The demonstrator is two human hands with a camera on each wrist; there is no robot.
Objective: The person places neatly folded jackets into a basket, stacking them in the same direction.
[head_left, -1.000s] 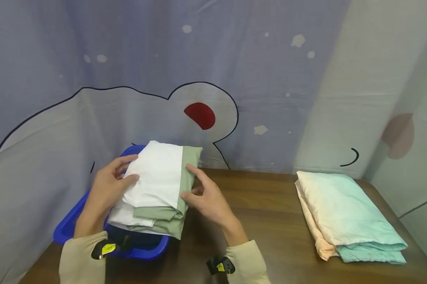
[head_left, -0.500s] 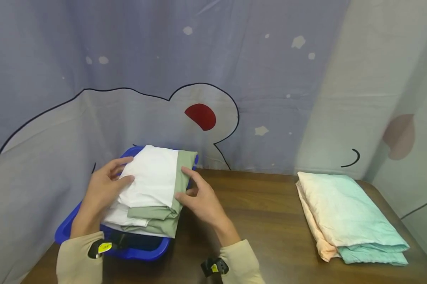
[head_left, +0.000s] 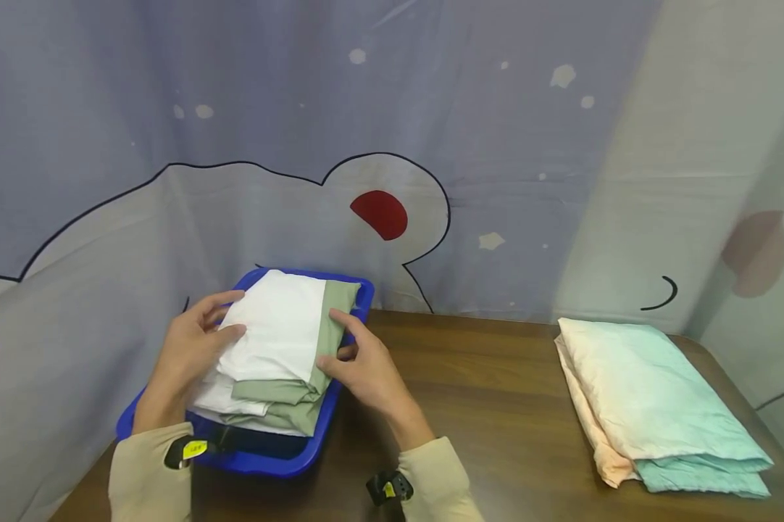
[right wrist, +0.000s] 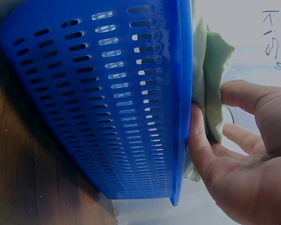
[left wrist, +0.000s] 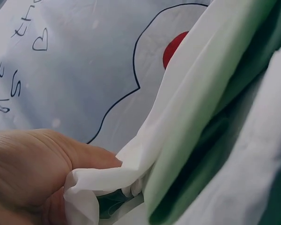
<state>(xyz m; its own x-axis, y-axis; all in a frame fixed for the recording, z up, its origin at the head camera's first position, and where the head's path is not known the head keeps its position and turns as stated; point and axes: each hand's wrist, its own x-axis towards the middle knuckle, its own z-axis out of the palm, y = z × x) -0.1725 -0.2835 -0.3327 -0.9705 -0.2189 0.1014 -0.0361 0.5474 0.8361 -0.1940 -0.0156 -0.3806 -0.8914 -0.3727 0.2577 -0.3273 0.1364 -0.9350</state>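
A folded white and green cloth lies over the opening of a blue plastic basket, its layers loose at the near edge. My left hand grips its left side, thumb on the white top. In the left wrist view that thumb presses a white fold. At the opposite side my right hand pinches the green edge. The right wrist view has the fingers on both sides of the green fabric, right at the basket's rim.
A second folded cloth, cream fading to mint green, lies at the right on the brown wooden table. Behind the table hangs a printed curtain, close to the basket's far rim.
Both hands have brought the white and green cloth left and lower over the basket. The basket's right rim, covered before, now shows. The cream and mint cloth stays in place.
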